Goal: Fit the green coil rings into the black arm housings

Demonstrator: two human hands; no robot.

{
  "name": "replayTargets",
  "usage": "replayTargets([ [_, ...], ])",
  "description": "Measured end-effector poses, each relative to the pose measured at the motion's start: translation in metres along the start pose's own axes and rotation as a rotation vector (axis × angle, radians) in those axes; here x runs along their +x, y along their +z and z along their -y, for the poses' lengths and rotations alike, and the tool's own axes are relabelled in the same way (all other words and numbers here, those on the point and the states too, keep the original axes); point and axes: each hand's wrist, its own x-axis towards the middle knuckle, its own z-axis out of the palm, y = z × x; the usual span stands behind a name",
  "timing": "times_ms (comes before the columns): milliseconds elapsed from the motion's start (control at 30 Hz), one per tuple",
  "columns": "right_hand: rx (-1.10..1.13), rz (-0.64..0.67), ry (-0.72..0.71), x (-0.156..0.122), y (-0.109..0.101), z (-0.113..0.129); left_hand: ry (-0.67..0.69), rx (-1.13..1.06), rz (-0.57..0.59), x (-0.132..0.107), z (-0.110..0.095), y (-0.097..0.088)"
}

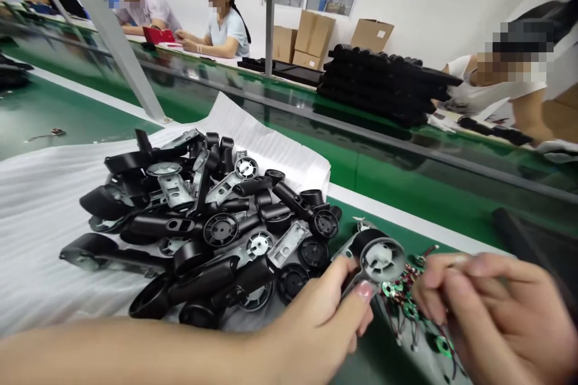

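Observation:
My left hand (pixel 329 307) is closed around a black handle housing (pixel 385 260), whose round open head faces up and shows a pale spoked inside. To its right, my right hand (pixel 492 307) has thumb and fingers pinched together; whatever may be between the fingertips is too small or hidden to name. Below and between the hands lie several small round green circuit boards (pixel 410 311) with thin dark red wires and white connectors. A big heap of similar black handle housings (pixel 203 228), some turned to show their silvery insides, lies left of my left hand.
White foam sheeting (pixel 36 192) lies under the heap on the green bench. A grey rail (pixel 406 147) runs across behind it, with a slanted metal post (pixel 111 36) at left. Beyond are a stack of black trays (pixel 374 84), cardboard boxes (pixel 315 33) and several seated people.

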Motion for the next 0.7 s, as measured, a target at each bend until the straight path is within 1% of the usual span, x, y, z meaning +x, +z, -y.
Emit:
replayTargets([
  [67, -0.035, 0.144, 0.031, -0.004, 0.004, -0.003, 0.029, -0.051, -0.031, -0.001, -0.001, -0.001],
  [133, -0.142, 0.283, 0.031, -0.006, 0.006, -0.006, 0.045, -0.110, -0.086, -0.002, -0.003, -0.002],
  [200, -0.229, 0.363, -0.005, -0.007, 0.007, -0.008, 0.073, -0.129, -0.147, -0.001, -0.007, -0.004],
  [267, -0.281, 0.425, -0.047, -0.007, 0.007, -0.010, 0.107, -0.054, -0.175, 0.000, -0.014, -0.006],
  [333, -0.327, 0.448, -0.090, -0.006, 0.007, -0.011, 0.142, 0.100, -0.168, 0.000, -0.018, -0.008],
  [400, -0.372, 0.438, -0.133, -0.004, 0.007, -0.011, 0.181, 0.246, -0.163, 0.001, -0.019, -0.008],
  [500, -0.436, 0.422, -0.201, -0.002, 0.006, -0.012, 0.266, 0.396, -0.179, 0.002, -0.014, -0.007],
  [567, -0.489, 0.420, -0.258, -0.002, 0.004, -0.012, 0.302, 0.508, -0.169, 0.002, -0.011, -0.006],
  [633, -0.540, 0.416, -0.312, -0.001, 0.002, -0.012, 0.295, 0.641, -0.147, 0.001, -0.011, -0.006],
  [700, -0.578, 0.428, -0.344, -0.001, 0.000, -0.011, 0.270, 0.756, -0.152, 0.000, -0.012, -0.007],
])
